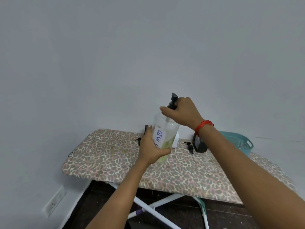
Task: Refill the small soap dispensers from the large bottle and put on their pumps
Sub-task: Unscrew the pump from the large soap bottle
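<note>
A person works over a leopard-print ironing board [181, 176] set against a grey wall. The large bottle [166, 126], clear and labelled "DISH", is held tilted at the board's far middle, its top leaning right. Whether its base touches the cover cannot be told.

The left hand [150, 149] wraps the bottle's lower body from the left, with the fingers curled round the label side. The right hand [181, 111] comes in from above and closes on the black pump [173, 100] at the neck. Its wrist is bent down and bears a red thread [203, 125]. Both forearms reach forward and well apart, converging on the bottle.

Pale green liquid fills only the lower part, so the bottle is probably fairly light, though the soap will shift as it tips. The smooth plastic may be slick if soapy and could give under a hard squeeze. The broad body is the steady place to hold it, and the ribbed collar under the pump is the part to turn.

Two loose pumps [189, 146] lie on the board either side of the bottle. A dark container [200, 144] stands just right of them, behind the right wrist. A teal basket [239, 141] sits at the far right.
</note>
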